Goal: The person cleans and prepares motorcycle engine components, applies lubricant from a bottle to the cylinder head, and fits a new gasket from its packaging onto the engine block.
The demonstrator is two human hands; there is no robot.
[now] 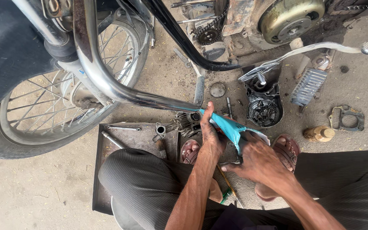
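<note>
Both hands on a teal plastic pouch (228, 127), held low between the knees over the floor. Left hand (211, 130) pinches its far end, fingers closed on it; right hand (258, 159) clamps the near end w/ thumb and fingers. Pouch looks light, soft, crinkly, prob. slick film, so best gripped at the ends as now. Just beyond left hand: finned engine cylinder (186, 121). Beyond right hand: black engine cover (264, 110). Metal tray (126, 138) w/ wrench (124, 127) sits out past left hand.

A crumpled turquoise plastic bag (228, 127) is lying stretched and tilted between both hands above the concrete floor, its upper end pinched near the chrome crash bar, its lower end bunching white.
</note>
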